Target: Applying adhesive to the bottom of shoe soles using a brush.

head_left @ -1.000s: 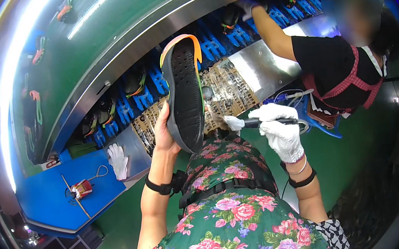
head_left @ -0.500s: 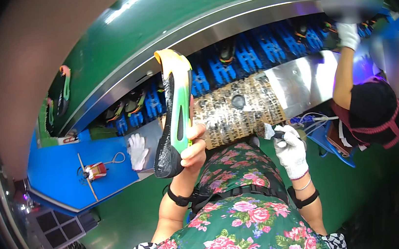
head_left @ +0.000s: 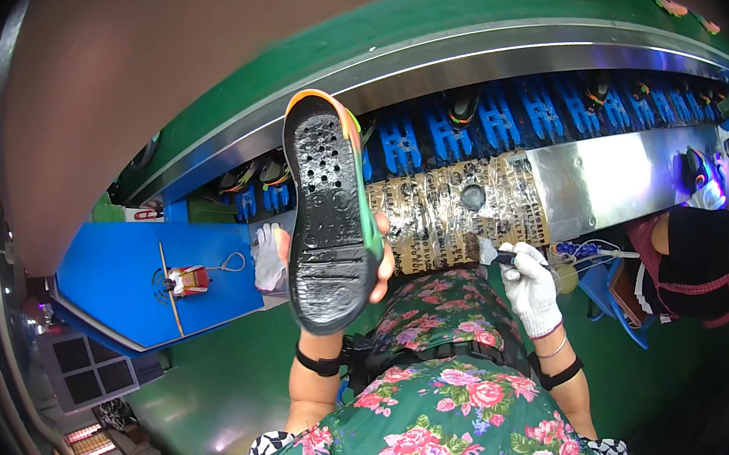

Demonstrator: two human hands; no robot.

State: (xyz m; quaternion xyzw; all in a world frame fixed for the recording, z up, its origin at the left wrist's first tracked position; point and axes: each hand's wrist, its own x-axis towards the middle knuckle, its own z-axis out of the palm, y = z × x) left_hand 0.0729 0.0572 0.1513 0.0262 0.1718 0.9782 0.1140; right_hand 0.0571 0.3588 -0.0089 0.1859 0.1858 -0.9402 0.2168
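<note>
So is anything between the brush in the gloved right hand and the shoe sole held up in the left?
Nothing visible. The left hand holds the black shoe sole upright, tread toward the camera. The gloved right hand grips the small brush lower and to the right, with only open space between them.

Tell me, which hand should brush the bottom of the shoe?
Probably the right hand: it is gloved and already grips the small brush beside the shoe sole. The left hand is busy holding that sole up.

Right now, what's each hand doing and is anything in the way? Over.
Left hand bare, gripping black shoe sole, tread toward camera. Right hand gloved, holding small brush. Nothing between them. Co-worker off right.
</note>
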